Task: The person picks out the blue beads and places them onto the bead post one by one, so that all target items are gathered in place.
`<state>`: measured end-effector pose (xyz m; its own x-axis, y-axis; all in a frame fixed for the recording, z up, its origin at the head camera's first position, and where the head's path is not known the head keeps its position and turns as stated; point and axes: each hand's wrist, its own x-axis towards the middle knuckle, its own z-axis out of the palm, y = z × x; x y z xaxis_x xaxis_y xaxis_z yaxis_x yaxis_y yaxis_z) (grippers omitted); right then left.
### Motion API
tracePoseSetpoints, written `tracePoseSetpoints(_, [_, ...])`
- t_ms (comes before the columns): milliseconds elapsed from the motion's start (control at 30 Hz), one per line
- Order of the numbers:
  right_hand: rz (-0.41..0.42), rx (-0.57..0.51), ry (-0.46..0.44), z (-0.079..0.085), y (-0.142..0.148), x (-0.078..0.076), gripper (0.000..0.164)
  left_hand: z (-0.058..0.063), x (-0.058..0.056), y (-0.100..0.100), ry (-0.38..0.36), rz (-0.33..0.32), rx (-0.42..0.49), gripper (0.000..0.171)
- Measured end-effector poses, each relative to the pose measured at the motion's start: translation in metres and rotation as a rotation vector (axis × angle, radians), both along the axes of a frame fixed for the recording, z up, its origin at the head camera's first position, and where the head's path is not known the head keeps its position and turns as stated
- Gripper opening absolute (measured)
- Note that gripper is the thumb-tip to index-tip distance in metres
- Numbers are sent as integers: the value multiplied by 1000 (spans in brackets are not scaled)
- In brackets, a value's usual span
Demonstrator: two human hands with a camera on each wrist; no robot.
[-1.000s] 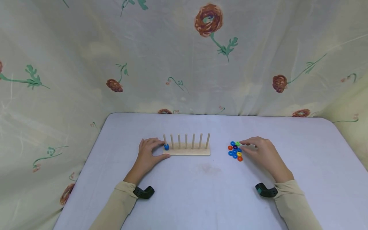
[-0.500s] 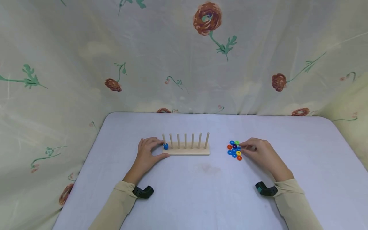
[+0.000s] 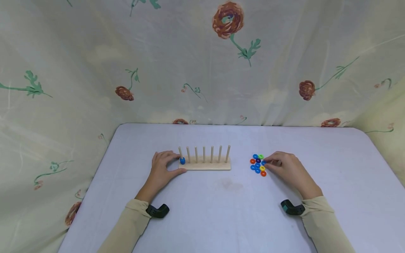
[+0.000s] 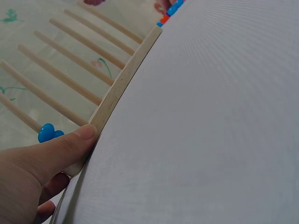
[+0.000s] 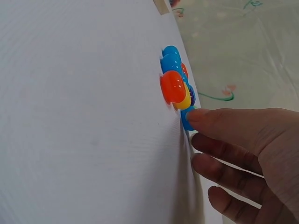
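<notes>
My left hand (image 3: 162, 168) grips the left end of a wooden peg board (image 3: 207, 168), thumb on its front edge. Several upright pegs stand in a row on the board. Blue beads (image 3: 182, 161) sit low on the leftmost peg; the left wrist view shows the blue beads (image 4: 47, 133) just beyond the thumb. Off to the right, my right hand (image 3: 290, 171) pinches a blue ring bead (image 5: 186, 120) between thumb and fingertips at the right side of a small pile. The fingertips partly cover that bead.
The pile lies flat on the white-covered table (image 3: 221, 214), right of the board. It holds several blue beads (image 3: 253, 167), orange ones (image 3: 263, 173), a yellow one (image 3: 262, 168), a green one (image 3: 261, 156) and a dark purple one (image 3: 258, 160). A flowered curtain (image 3: 177, 63) hangs behind.
My right hand's fingertips have come down from beside the green bead and closed on a blue bead, which has shifted slightly right. My left hand stays on the board.
</notes>
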<state>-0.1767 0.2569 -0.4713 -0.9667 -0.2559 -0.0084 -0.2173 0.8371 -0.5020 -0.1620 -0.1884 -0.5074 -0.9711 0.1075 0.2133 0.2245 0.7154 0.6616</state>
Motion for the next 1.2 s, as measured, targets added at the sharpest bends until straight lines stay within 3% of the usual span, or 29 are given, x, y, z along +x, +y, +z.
tracePoseSetpoints(667, [14, 21, 25, -4, -1, -2, 24, -2, 0, 0, 8, -1, 8, 57])
tracePoseSetpoints(1200, [-25, -7, 60, 2, -1, 1, 23, -3, -1, -1, 11, -1, 0, 57])
